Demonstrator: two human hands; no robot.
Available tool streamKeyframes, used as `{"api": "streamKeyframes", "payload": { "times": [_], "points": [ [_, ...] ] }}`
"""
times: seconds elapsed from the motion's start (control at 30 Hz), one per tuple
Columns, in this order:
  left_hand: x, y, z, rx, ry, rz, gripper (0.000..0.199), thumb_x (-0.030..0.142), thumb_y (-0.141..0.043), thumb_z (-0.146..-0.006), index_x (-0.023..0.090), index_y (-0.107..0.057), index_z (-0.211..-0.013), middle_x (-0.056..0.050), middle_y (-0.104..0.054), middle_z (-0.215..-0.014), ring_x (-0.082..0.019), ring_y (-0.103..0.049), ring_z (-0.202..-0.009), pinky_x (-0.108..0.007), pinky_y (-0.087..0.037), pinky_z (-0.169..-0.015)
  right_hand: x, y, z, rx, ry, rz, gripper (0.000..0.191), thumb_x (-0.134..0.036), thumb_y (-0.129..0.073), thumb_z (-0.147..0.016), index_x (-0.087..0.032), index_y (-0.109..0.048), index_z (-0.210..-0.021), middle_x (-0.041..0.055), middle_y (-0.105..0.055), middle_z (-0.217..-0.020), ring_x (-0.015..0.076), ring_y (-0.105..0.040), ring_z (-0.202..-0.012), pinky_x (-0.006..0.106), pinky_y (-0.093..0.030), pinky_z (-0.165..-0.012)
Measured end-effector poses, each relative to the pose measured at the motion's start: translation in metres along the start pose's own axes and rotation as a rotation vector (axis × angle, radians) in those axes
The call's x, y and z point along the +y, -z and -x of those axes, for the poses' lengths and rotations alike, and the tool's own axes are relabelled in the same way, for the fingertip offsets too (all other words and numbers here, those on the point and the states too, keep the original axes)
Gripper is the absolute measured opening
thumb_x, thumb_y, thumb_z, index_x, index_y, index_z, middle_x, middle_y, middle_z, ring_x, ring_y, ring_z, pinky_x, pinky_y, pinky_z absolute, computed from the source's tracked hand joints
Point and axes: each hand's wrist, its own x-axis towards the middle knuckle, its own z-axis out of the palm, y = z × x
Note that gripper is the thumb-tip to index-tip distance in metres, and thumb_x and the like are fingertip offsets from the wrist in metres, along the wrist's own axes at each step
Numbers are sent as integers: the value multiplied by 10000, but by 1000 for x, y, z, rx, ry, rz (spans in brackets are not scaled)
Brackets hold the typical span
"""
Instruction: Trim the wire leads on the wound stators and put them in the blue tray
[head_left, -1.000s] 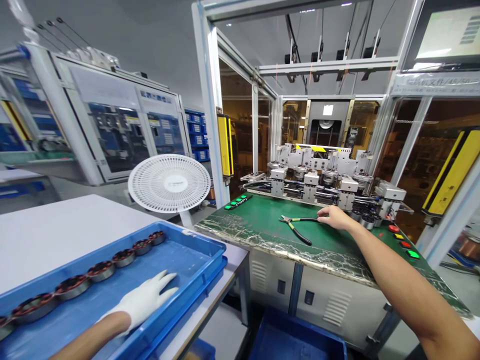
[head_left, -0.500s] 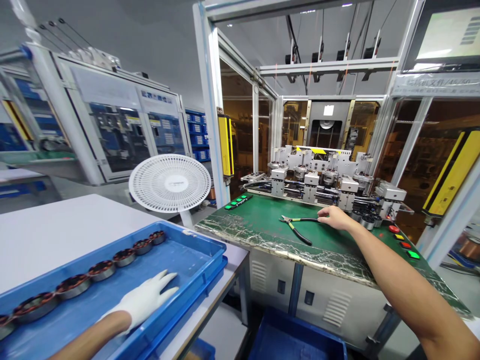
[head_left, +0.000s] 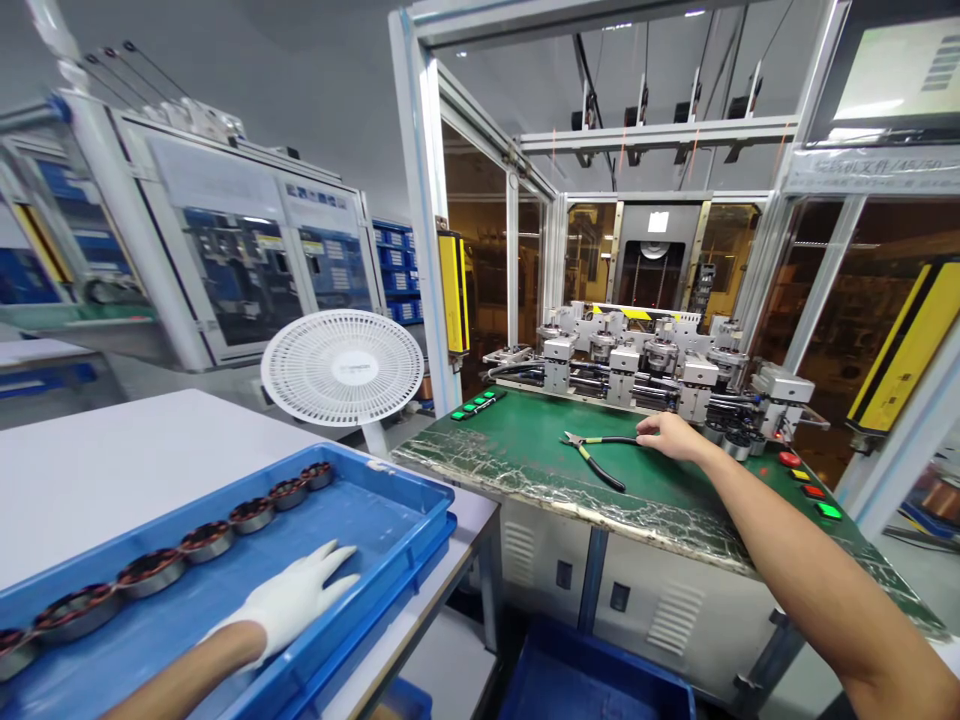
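My left hand (head_left: 296, 600), in a white glove, is spread out with nothing in it over the blue tray (head_left: 420, 505). Along the tray's far side runs a row of several metal rings with copper windings (head_left: 206, 541). My bare right hand (head_left: 669, 437) rests on the green mat (head_left: 517, 440), its fingertips by one handle end of the pliers (head_left: 600, 452). Its fingers are bent and partly apart, and no object shows in them. The pliers lie with their handles spread. Just right of that hand, several metal cylinders (head_left: 738, 443) stand near the machine.
Behind the mat is a machine fixture (head_left: 622, 365) with a row of metal blocks. Coloured buttons (head_left: 814, 491) line the mat's right edge. A white fan (head_left: 343, 368) stands between the white table (head_left: 150, 440) and the machine frame. A blue bin (head_left: 592, 680) sits below.
The plate with yellow marks at the back of the machine fixture has shifted down slightly. The view has moved a little; both hands stay where they were.
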Motion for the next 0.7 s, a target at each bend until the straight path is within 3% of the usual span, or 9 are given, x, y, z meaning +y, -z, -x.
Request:
{"api": "streamKeyframes", "payload": {
  "times": [0.27,0.7],
  "points": [
    [-10,-13,-8,50,-13,20,703,473,-298,-921,85,-518,-1464,-211,-381,-1585,-361,-455,-1419,-484,-349,-1199,-1,0,1,-1,2,-16,242,-245,-697,-823,-145,-787,-1024,94,-783,-1033,237,-723,-962,302,-559,-879],
    [-4,-5,-4,48,-13,34,666,446,-353,-925,80,-531,-1452,-221,-391,-1572,-365,-459,-1412,-478,-351,-1198,2,0,0,-5,7,-20,245,-247,-693,-827,-138,-783,-1028,106,-778,-1060,242,-718,-984,320,-552,-907]
  ]
}}
